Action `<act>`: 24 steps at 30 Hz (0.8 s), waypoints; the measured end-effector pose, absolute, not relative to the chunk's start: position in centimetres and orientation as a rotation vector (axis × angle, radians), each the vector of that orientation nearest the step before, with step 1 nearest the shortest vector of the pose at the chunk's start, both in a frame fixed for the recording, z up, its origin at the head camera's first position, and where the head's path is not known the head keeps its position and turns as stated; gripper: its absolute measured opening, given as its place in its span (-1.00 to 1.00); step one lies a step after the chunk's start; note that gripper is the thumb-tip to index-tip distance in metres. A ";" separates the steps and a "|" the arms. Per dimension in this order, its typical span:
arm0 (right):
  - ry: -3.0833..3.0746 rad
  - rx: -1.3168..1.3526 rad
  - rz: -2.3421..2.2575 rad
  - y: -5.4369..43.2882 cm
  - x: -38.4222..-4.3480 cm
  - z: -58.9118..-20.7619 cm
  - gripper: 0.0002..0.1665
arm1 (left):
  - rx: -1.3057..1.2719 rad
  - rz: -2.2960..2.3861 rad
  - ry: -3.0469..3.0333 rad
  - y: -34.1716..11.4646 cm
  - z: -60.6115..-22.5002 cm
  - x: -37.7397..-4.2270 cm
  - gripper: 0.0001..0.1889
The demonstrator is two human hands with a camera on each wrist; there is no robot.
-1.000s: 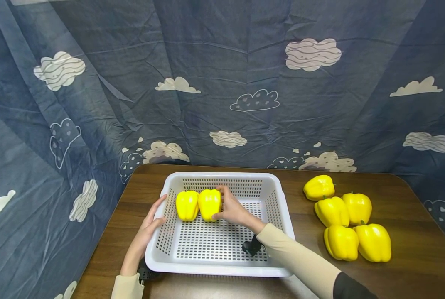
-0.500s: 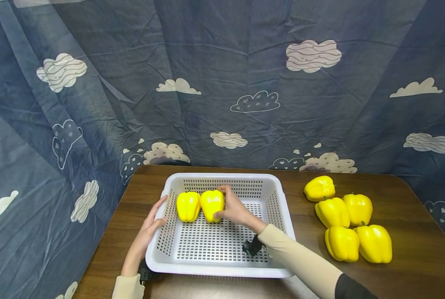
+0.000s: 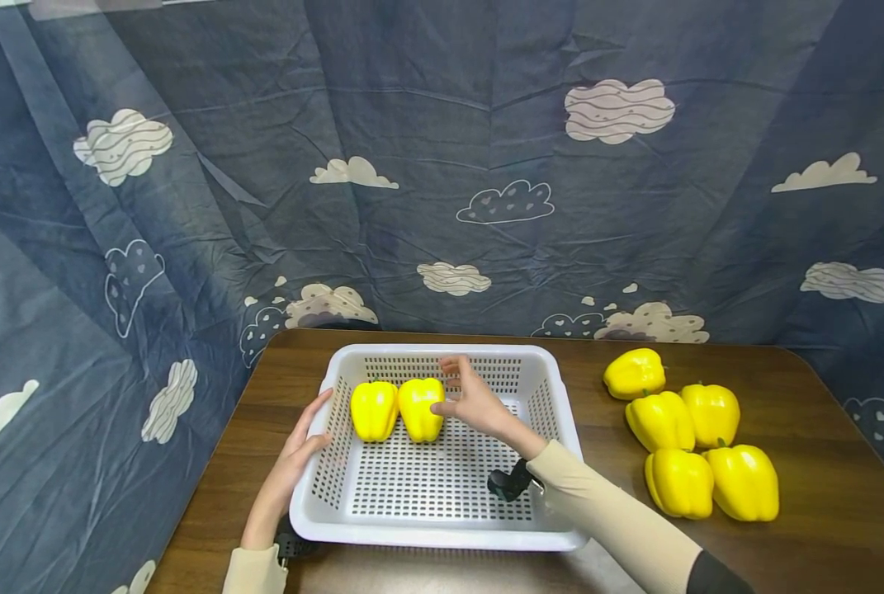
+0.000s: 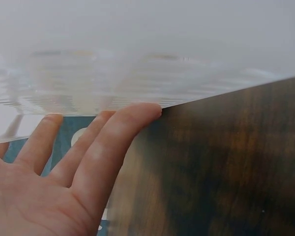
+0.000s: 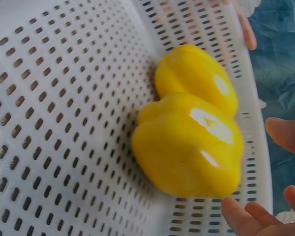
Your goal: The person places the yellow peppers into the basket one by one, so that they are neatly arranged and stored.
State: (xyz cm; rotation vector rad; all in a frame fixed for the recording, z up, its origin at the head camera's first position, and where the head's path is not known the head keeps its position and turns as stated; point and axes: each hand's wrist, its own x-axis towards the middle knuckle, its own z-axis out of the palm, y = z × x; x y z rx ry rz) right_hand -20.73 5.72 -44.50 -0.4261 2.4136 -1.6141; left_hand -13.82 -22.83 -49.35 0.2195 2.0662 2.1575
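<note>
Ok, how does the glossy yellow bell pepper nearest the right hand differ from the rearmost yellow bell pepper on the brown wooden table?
The basket pepper sits in the white plastic basket, the table pepper on the wooden table. In the head view, the basket pepper looks taller than wide, the table pepper wider than tall. Both are yellow and shiny.
</note>
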 end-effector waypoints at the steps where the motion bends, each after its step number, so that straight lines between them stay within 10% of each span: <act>1: 2.394 -0.431 -1.636 5.9 -20.7 -44.3 -0.20 | 0.220 2.156 2.066 -22.8 -49.3 -13.8 -0.34; 24: 2.205 -0.649 -1.827 11.5 -19.5 -40.6 -0.26 | 0.234 2.157 2.071 -22.7 -49.3 -13.8 -0.34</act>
